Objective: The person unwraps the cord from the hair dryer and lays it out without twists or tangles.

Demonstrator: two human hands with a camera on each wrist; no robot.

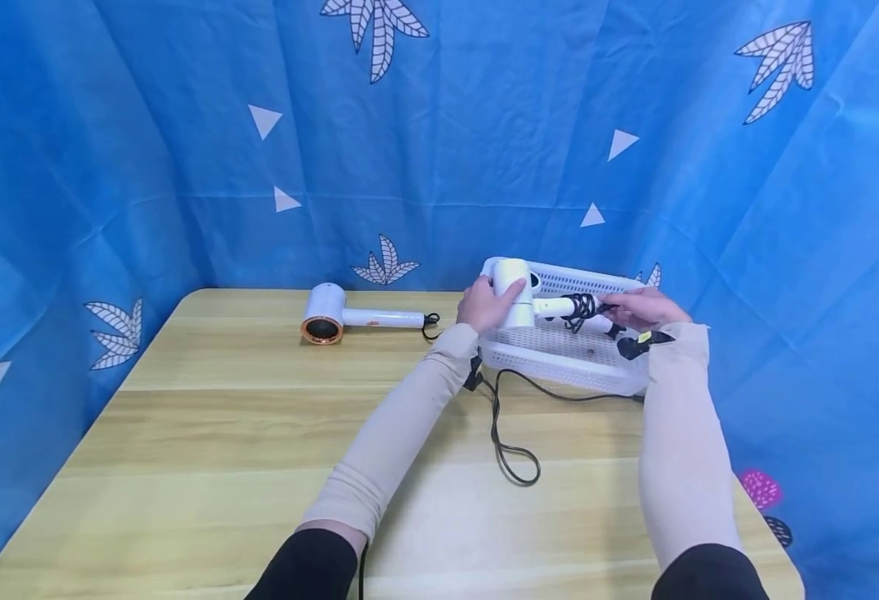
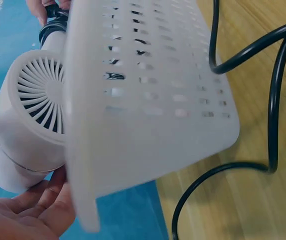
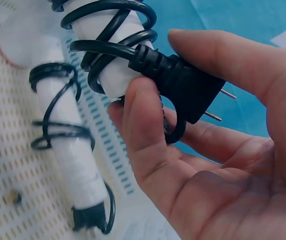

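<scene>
A white hair dryer [image 1: 512,300] with a ribbed vent is held over a white perforated basket [image 1: 551,369]. My left hand [image 1: 481,306] grips its head, fingers curled around the barrel as the left wrist view shows. At the handle's end, my right hand [image 1: 640,308] holds the tip beside the black plug [image 3: 190,85]. Black cord [image 3: 113,52] is wound in loops around that handle. Inside the basket lies another white hair dryer [image 3: 65,125], its cord also wrapped around the handle.
Left of the basket, a white hair dryer [image 1: 382,317] with a copper-coloured rim lies on the wooden table [image 1: 259,467]. A loose black cable [image 1: 496,417] loops in front of the basket. Blue patterned cloth [image 1: 439,150] hangs behind and at the sides.
</scene>
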